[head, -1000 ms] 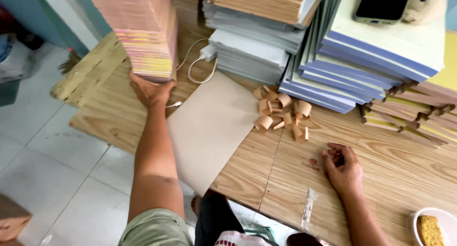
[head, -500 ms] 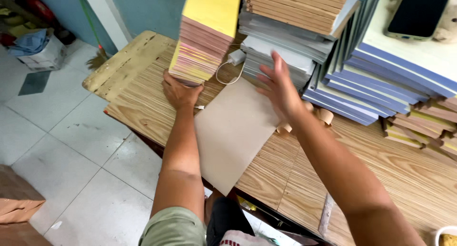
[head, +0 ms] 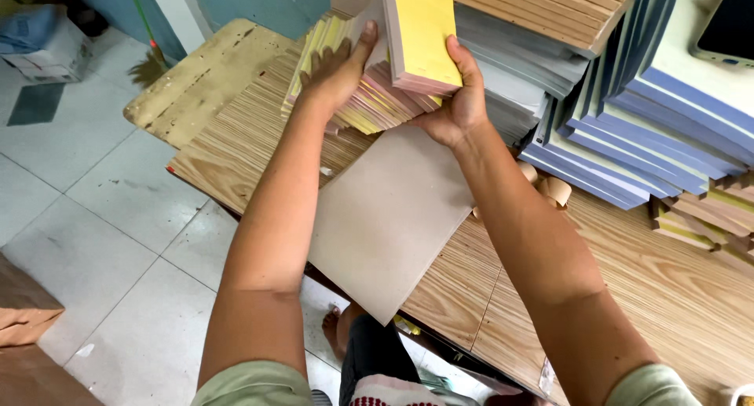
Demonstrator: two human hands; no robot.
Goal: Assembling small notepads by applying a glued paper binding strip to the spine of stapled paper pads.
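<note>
Head view, looking down at a wooden table (head: 644, 296) that runs from upper left to lower right of the frame.

I see both hands up at the top centre, on one stack of paper pads (head: 393, 84). The stack is tilted, its yellow top sheet facing right and up, with pink and yellow page edges fanned out beneath it.

Left hand (head: 338, 68): palm flat against the left side of the stack, fingers spread over the fanned edges, thumb raised along the stack's upper corner. It presses rather than wraps.

Right hand (head: 459, 100): curled around the lower right corner of the stack, fingers up the yellow face's right edge, thumb underneath. It is closed on the stack and clamps it.

The stack is lifted slightly off the table at its near edge; I cannot tell whether its far edge rests on the surface.

Directly below the hands, in the centre of the frame, a grey cardboard sheet (head: 385, 217) lies flat on the table, one corner hanging over the near edge.

Upper right: piles of blue-edged booklets (head: 628, 131), leaning and stacked. Just beside the right forearm, small brown tape rolls (head: 554, 190) sit on the table.

Left of frame: tiled floor (head: 86, 210).
</note>
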